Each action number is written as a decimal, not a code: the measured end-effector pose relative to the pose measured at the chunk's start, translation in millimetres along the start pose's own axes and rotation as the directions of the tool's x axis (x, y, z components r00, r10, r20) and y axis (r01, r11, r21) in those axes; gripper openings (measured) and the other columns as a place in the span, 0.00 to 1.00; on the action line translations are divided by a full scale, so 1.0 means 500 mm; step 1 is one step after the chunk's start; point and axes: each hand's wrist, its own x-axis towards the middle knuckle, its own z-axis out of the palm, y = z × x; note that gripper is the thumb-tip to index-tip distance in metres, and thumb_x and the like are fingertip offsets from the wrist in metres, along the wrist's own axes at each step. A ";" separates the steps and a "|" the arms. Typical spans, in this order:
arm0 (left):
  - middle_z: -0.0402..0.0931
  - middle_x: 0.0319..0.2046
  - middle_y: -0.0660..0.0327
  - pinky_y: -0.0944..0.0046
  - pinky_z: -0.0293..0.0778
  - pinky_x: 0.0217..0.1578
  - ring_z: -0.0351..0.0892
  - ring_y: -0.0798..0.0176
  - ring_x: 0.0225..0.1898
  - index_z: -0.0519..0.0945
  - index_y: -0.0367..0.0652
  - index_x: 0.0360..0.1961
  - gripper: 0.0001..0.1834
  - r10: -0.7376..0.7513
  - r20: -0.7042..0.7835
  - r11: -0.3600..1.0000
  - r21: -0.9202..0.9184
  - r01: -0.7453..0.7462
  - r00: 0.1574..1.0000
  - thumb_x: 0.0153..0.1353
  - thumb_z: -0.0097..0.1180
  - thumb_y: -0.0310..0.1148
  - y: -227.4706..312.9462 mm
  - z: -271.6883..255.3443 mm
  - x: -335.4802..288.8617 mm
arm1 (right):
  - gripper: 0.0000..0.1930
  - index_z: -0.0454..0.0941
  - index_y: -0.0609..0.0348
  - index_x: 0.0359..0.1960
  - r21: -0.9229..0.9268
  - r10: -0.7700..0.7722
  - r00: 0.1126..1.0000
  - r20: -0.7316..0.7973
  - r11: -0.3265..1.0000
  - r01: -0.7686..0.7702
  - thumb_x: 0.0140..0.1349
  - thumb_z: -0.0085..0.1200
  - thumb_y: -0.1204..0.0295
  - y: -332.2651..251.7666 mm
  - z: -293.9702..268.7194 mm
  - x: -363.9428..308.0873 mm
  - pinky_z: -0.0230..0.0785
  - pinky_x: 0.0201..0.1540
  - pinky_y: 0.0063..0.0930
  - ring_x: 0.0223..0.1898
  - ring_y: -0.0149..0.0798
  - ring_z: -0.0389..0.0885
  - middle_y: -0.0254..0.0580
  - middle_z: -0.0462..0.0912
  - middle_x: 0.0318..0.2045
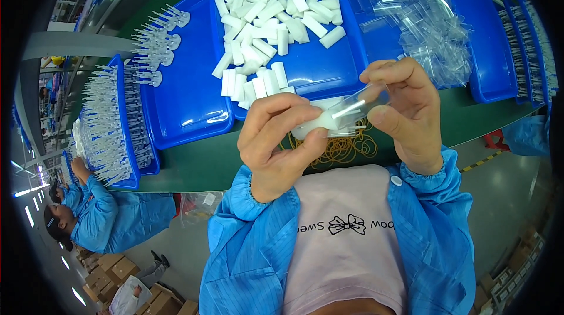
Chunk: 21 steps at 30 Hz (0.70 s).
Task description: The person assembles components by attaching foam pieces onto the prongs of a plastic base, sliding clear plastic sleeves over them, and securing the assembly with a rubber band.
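My left hand (273, 142) pinches a smooth white rounded piece (322, 122) between thumb and fingers, in front of my chest. My right hand (411, 109) grips the far end of a clear curved plastic cover (359, 106) with thumb and forefinger. The cover's other end meets the white piece; whether it sits over or beside it I cannot tell. Below my hands, a heap of tan rubber bands (346, 149) lies on the green tabletop (458, 124). Just beyond my left hand, white foam-like blocks (267, 83) lie in a blue tray (323, 71).
Clear plastic covers (432, 33) are piled in a blue tray to the right. At left, white pronged parts (155, 42) lie at a blue tray's edge, and more fill a blue bin (134, 139). A co-worker in blue (120, 215) sits farther left; cardboard boxes (111, 271) stand behind.
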 end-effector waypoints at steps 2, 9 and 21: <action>0.76 0.33 0.57 0.67 0.72 0.31 0.76 0.63 0.33 0.82 0.38 0.31 0.14 0.051 -0.005 0.996 0.078 -0.050 0.999 0.38 0.66 0.23 -0.001 0.001 0.000 | 0.19 0.75 0.64 0.42 -0.073 -0.042 0.999 -0.010 0.996 0.041 0.47 0.64 0.78 -0.002 0.002 0.001 0.63 0.48 0.24 0.42 0.31 0.73 0.38 0.75 0.37; 0.75 0.30 0.58 0.67 0.71 0.30 0.75 0.63 0.31 0.81 0.38 0.29 0.13 -0.090 -0.014 0.996 -0.019 0.090 0.996 0.36 0.63 0.22 -0.005 0.003 0.004 | 0.17 0.75 0.62 0.41 -0.158 -0.136 0.991 -0.017 0.979 0.132 0.46 0.64 0.79 -0.001 0.018 -0.004 0.64 0.47 0.27 0.41 0.32 0.73 0.38 0.76 0.34; 0.71 0.42 0.56 0.66 0.71 0.37 0.73 0.63 0.38 0.78 0.38 0.42 0.27 -0.001 0.024 1.000 0.015 0.000 1.000 0.37 0.72 0.31 0.003 -0.001 0.011 | 0.16 0.72 0.64 0.45 0.079 0.116 0.988 -0.098 0.991 -0.108 0.55 0.58 0.79 0.016 0.005 0.000 0.64 0.49 0.25 0.43 0.29 0.73 0.38 0.77 0.38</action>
